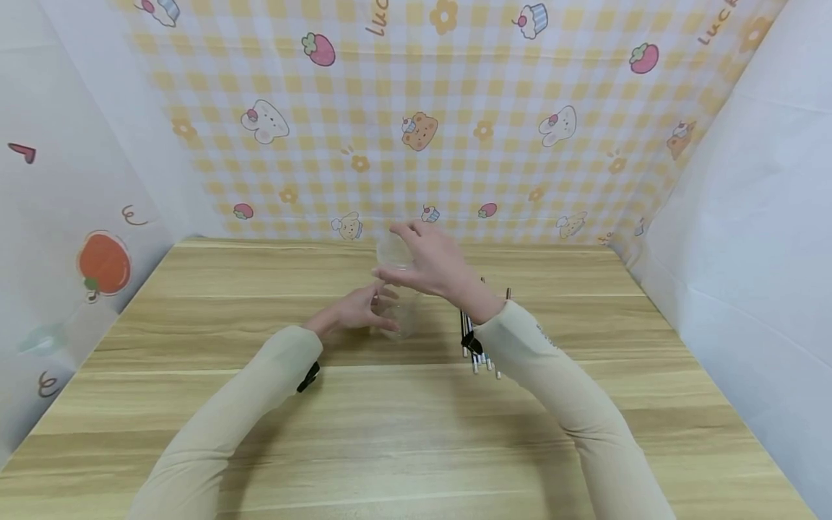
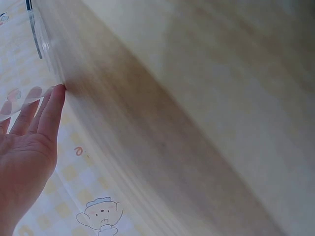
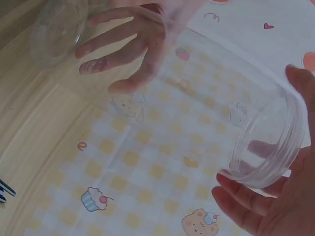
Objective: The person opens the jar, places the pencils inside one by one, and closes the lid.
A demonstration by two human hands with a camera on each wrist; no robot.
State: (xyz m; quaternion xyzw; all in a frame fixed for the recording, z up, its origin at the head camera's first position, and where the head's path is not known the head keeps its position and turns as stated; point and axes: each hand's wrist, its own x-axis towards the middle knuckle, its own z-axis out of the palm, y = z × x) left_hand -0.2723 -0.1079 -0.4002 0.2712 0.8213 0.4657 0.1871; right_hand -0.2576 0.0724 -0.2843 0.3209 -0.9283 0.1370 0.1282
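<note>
A clear plastic jar [image 3: 211, 103] stands between my hands above the back middle of the table. My right hand [image 1: 432, 260] grips its thick ringed upper end [image 3: 268, 142], thumb on one side and fingers on the other. Lower down, my left hand [image 1: 360, 307] holds around the clear lower part [image 1: 401, 321], fingers and thumb on opposite sides. Through the plastic, the right wrist view shows the left fingers [image 3: 120, 46] spread. A clear round piece [image 3: 59, 34] lies near the tabletop; I cannot tell if it is the jar's own base.
Several thin dark pens or sticks with pale ends [image 1: 481, 361] lie on the wooden table [image 1: 390, 433], partly under my right forearm. A yellow checked cloth [image 1: 455, 87] with cartoon prints hangs behind the table. White sheets [image 1: 747, 202] hang at both sides.
</note>
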